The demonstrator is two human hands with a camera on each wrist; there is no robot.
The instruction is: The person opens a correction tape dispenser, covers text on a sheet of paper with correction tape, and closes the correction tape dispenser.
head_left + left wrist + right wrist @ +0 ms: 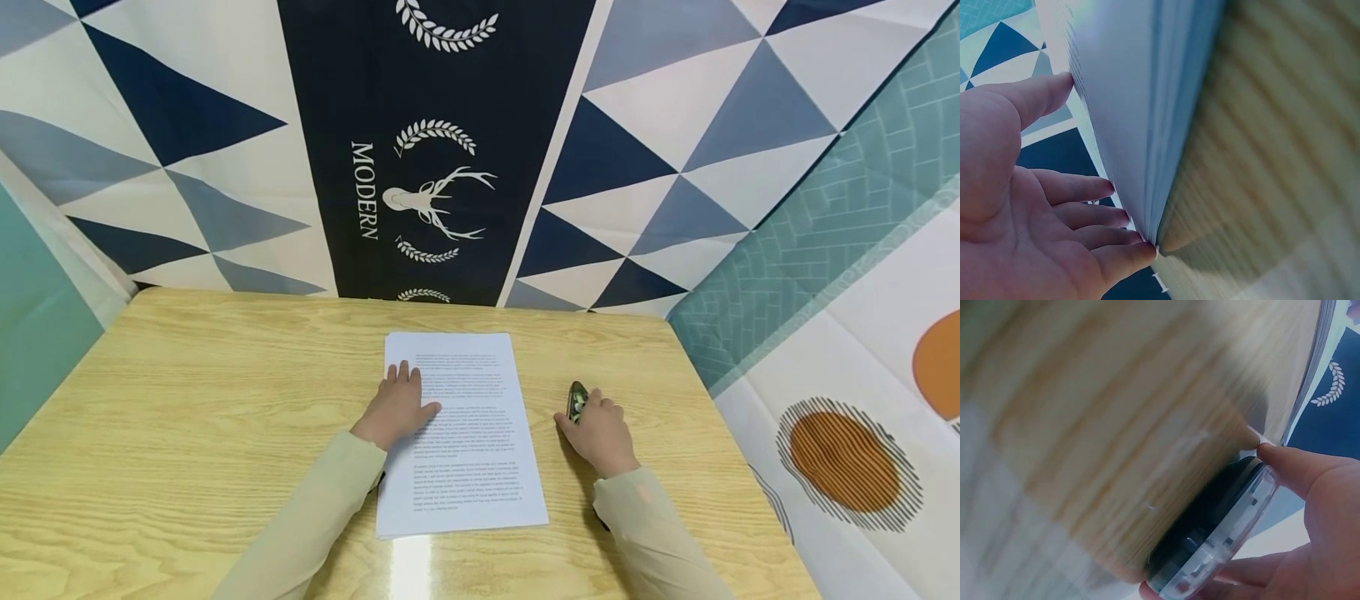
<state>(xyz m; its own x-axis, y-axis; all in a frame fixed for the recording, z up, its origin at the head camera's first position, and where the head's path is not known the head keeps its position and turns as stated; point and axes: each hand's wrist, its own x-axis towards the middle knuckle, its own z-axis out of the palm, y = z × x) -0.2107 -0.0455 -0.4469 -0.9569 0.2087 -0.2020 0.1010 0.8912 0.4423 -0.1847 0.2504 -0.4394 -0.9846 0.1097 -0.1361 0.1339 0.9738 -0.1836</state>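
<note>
A stack of printed paper (480,433) lies on the wooden table, its left side under my left hand (396,406). Fingers spread and fairly straight, that hand rests on the top sheet; in the left wrist view its fingertips (1104,187) touch the stack near its edge. To the right of the paper, my right hand (597,433) grips a small elongated device (577,402) in dark green and clear plastic. Its thumb is at one end and its fingers are along the other side in the right wrist view, where the device (1210,537) sits low against the tabletop; its exact kind is unclear.
The wooden table (187,400) reaches back to a patterned cloth (435,275) with triangles and a deer head. More patterned cloth (817,317) hangs beside the table's right edge. A green panel (37,325) stands at the left.
</note>
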